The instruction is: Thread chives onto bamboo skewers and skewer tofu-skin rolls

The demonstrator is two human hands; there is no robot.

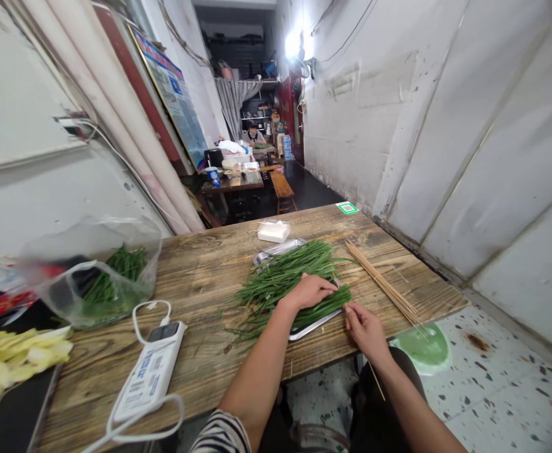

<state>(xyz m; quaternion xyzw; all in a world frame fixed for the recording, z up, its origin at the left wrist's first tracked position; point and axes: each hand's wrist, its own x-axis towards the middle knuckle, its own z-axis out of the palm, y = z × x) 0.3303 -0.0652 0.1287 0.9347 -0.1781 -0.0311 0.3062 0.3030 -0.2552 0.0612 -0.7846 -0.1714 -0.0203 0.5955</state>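
Observation:
A heap of green chives (276, 277) lies over metal trays (316, 327) on the wooden table. My left hand (311, 290) reaches across the near part of the heap, its fingers closed down on a bunch of chives at the cut ends. To its right, my right hand (364, 328) pinches a thin bamboo skewer (376, 381). The skewer's lower end hangs past the table edge, and its upper end meets the chives between my hands. More skewers lie in a bundle (382, 282) on the right.
A clear bag of greens (110, 283), a white power bank (151, 371) with a cable, yellow leaves (16, 355) and a dark phone (19, 409) are at left. A white packet (273, 231) stands behind the trays. Someone sits at a far table (253, 135).

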